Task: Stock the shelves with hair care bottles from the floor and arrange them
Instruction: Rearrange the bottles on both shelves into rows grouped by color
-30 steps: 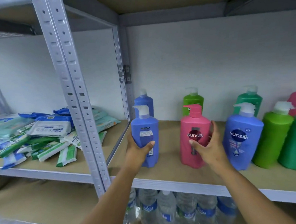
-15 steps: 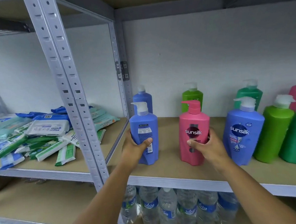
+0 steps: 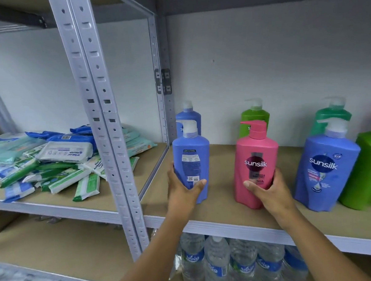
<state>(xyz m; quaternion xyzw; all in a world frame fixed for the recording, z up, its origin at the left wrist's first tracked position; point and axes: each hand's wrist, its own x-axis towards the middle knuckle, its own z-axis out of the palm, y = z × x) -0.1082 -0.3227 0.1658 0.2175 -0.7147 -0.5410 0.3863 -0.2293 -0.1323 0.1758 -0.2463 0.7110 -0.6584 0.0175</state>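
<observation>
Two hands are gripping upright bottles on the shelf: left hand curling round the blue bottle, right hand pinching the pink bottle beside it.

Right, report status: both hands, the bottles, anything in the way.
Left hand grips blue bottle, back label facing out. Right hand grips pink bottle, upright on shelf. Nothing blocking.

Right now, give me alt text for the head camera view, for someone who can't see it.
Left hand grips a blue pump bottle with its back label facing out, and right hand grips a pink Sunsilk bottle, both upright on a shelf. More blue and green bottles stand behind and to the right.
</observation>
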